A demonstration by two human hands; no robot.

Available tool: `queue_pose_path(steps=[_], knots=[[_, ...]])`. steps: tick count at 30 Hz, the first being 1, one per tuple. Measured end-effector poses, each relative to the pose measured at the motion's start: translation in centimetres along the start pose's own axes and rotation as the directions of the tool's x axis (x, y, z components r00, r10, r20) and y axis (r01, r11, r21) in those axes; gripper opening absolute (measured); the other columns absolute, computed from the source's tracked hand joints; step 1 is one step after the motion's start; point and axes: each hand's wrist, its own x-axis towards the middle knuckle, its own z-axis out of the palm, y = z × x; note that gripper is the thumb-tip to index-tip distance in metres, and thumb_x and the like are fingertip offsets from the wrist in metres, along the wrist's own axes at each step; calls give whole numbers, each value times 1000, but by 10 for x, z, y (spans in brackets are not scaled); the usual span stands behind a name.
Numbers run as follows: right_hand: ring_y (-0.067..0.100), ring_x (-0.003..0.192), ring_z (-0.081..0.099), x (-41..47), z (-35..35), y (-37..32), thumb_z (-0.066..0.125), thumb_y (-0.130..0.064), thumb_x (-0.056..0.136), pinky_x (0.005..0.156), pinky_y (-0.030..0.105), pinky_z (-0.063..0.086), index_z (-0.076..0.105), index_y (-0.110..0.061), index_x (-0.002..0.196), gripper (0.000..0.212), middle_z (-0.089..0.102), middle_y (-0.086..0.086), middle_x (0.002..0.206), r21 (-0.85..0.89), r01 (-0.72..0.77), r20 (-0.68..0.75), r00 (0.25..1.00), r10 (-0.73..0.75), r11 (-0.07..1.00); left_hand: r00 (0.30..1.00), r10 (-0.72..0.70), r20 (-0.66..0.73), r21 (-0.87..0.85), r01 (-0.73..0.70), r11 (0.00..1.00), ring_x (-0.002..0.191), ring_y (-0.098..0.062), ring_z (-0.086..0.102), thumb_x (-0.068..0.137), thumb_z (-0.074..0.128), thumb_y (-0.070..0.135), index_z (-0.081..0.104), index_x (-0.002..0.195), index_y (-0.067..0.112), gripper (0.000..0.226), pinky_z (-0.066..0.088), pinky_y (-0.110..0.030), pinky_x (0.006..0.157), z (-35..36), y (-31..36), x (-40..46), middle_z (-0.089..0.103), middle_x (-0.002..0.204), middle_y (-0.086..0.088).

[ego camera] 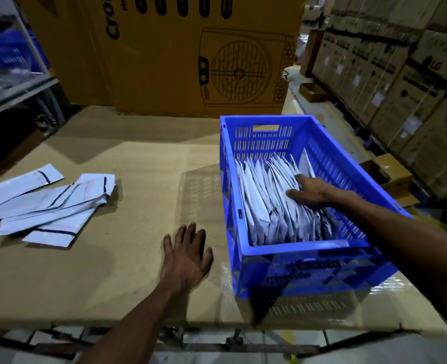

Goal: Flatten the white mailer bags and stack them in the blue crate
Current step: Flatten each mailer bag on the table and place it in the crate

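Blue crate [306, 254] packed with upright white mailer bags [269, 203] (right hand [307, 191] pressing them, grip relaxed), left hand [186, 254] flat, holding nothing

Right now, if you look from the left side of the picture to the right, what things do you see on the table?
Loose bags → left hand flat on the table → blue crate, with the right hand on the bags inside.
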Motion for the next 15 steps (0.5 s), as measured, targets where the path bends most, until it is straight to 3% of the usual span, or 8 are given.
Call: queue_pose_path(steps=[3, 7, 11, 15], knots=[[41, 129, 46, -6, -1, 1, 35, -68, 95, 100, 43, 40, 32, -7, 146, 80, 42, 29, 146, -28, -23, 18, 1000, 24, 999, 1000, 2, -5, -15, -2, 1000, 147, -32, 32, 94, 37, 56, 50, 141, 24, 59, 23, -64, 112, -1, -1, -1, 39, 158, -7], [41, 122, 52, -14, 1, 9, 12, -88, 79, 98, 46, 44, 44, -14, 129, 95, 49, 29, 138, -87, -30, 45, 998, 34, 996, 999, -7, 40, -12, 7, 1000, 151, -29, 22, 95, 31, 57, 43, 148, 25, 63, 15, -62, 116, -6, 1, -1, 30, 163, -5], [41, 116, 55, -12, 2, 8, 20, -78, 91, 93, 44, 45, 46, -11, 123, 78, 54, 28, 130, -100, -32, -4, 999, 32, 994, 999, -1, 37, 8, 1, 1000, 148, -30, 28, 95, 32, 57, 46, 144, 24, 61, 20, -63, 112, -4, 0, -1, 34, 161, -7], [35, 100, 56, -8, 2, 2, 31, -64, 98, 81, 39, 44, 45, -12, 100, 54, 57, 25, 119, -65, 31, -29, 999, -33, 997, 999, -1, 44, 17, 1, 1000, 149, -29, 26, 95, 31, 57, 44, 146, 25, 62, 19, -63, 113, -3, -1, -1, 32, 162, -6]])
